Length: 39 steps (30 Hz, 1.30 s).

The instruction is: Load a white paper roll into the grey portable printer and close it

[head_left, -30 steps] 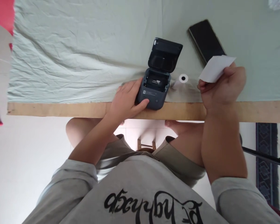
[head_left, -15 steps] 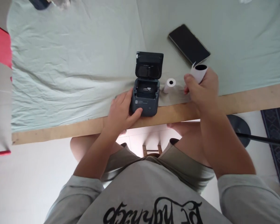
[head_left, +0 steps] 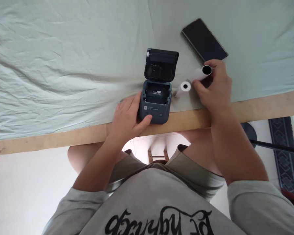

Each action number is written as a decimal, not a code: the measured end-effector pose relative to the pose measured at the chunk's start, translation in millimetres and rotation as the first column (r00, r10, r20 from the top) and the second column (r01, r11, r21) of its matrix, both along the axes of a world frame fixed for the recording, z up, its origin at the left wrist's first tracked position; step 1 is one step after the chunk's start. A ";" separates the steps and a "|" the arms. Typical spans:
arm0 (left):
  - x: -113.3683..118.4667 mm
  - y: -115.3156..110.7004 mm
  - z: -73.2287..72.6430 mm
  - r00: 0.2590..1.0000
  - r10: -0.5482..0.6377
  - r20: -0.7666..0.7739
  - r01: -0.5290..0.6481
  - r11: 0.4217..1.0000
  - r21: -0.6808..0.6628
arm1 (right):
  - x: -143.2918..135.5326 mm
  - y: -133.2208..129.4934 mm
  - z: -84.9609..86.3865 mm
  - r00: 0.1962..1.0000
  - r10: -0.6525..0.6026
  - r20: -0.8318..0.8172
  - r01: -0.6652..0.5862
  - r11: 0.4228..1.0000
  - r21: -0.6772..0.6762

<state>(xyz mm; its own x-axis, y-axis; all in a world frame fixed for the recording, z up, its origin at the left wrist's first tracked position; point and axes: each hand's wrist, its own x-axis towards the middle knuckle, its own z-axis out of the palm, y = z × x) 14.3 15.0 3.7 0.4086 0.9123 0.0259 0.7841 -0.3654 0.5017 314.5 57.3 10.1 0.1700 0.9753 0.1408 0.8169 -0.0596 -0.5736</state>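
A dark portable printer [head_left: 155,111] lies near the table's front edge with its lid [head_left: 161,65] raised and its paper bay showing. My left hand [head_left: 128,119] grips the printer's left side, thumb on its front. Just right of the printer a small white paper roll [head_left: 182,89] with a narrow core stands on the cloth. My right hand [head_left: 214,85] holds a wider-cored white roll [head_left: 201,73] between thumb and fingers, tilted, beside the small roll.
A black phone [head_left: 204,40] lies on the pale green cloth [head_left: 71,58] behind my right hand. The table's wooden edge [head_left: 51,140] runs along the front. Below it are my legs and a small wooden stool [head_left: 158,156].
My right hand has tipped the wider-cored roll and brought it lower, closer to the small roll. The view has shifted a little. My left hand keeps its hold on the printer.
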 end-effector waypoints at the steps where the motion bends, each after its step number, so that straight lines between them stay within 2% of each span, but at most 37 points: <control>1: -0.1 0.1 -0.3 1.000 0.002 0.005 -0.002 1.000 0.000 | -0.9 -1.9 0.6 1.000 -0.018 -0.005 0.018 1.000 0.024; 4: -0.3 -0.4 -0.4 1.000 0.005 0.020 -0.005 1.000 0.005 | -8.6 -15.4 8.0 0.998 -0.059 0.012 0.055 0.970 0.236; 6: -0.4 -0.9 0.2 1.000 0.001 0.023 -0.002 1.000 0.001 | -18.1 -27.3 13.4 0.999 -0.042 0.017 0.034 0.941 0.337; 9: -0.4 -1.2 1.0 1.000 -0.004 0.021 0.004 1.000 -0.006 | -35.0 -37.8 12.3 0.988 0.156 0.010 -0.153 0.950 0.273; 11: -0.3 -0.9 0.9 1.000 -0.001 0.019 0.001 1.000 -0.007 | -43.5 -36.9 5.6 0.973 0.226 0.056 -0.232 0.951 0.203; 16: -0.2 -0.2 0.0 1.000 0.007 0.016 -0.006 1.000 -0.011 | -45.2 -25.3 -6.6 0.962 0.263 0.072 -0.262 0.965 -0.019; 23: -0.4 -0.1 -0.5 1.000 0.004 0.019 -0.004 1.000 0.000 | -39.0 -27.4 -4.6 0.932 0.357 0.066 -0.353 0.933 -0.061; 30: 0.3 0.4 -1.0 1.000 0.004 0.009 -0.004 1.000 0.012 | -39.6 -25.2 -4.2 0.949 0.306 0.077 -0.304 0.952 -0.036; 33: 0.5 0.5 0.3 1.000 0.004 0.008 -0.004 1.000 0.000 | -37.7 -24.2 0.5 0.957 0.289 -0.023 -0.287 0.956 0.062; 36: 0.5 0.6 0.7 1.000 0.003 0.015 -0.003 1.000 -0.004 | -43.7 -27.2 9.5 0.974 0.182 -0.135 -0.163 0.976 0.142; 38: 0.4 0.5 0.3 1.000 0.000 0.020 0.000 1.000 0.000 | -53.6 -29.8 14.8 0.979 0.143 -0.148 -0.114 0.976 0.186; 39: 0.2 0.3 0.1 1.000 -0.002 0.020 0.002 1.000 0.006 | -59.5 -30.5 16.3 0.976 0.161 -0.149 -0.127 0.969 0.213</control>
